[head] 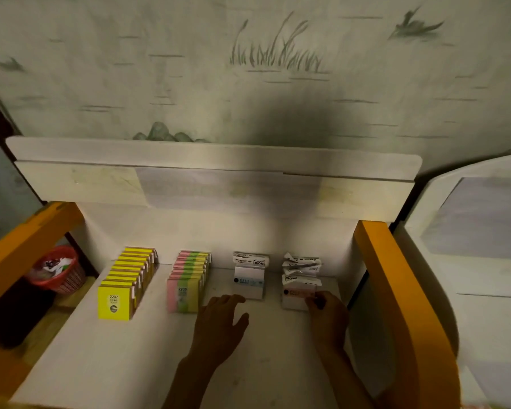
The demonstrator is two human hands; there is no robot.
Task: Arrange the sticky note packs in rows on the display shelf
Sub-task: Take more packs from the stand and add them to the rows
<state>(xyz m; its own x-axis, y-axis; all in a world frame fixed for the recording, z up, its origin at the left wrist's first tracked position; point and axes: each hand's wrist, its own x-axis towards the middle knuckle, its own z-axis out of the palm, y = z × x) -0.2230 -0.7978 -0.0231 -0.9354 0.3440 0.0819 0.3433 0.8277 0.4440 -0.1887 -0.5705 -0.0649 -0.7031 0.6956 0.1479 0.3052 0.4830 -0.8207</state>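
Note:
On the white display shelf [115, 358] stand upright rows of sticky note packs. At the left is a row of yellow packs [114, 302], then a row of pink, green and yellow packs [183, 295]. Further right is a short row of white packs with a blue strip [248, 286], and a row of white packs with a pink strip [295, 298]. My right hand [328, 314] pinches the front pink-strip pack at its right edge. My left hand [222, 323] rests flat on the shelf with fingers apart, just in front of the blue-strip row, holding nothing.
Orange side frames [396, 290] flank the shelf left and right. A white upper shelf board [213, 172] hangs over the back. A red basket [56, 273] with scraps sits low at the left. A white cabinet [484, 246] stands at the right.

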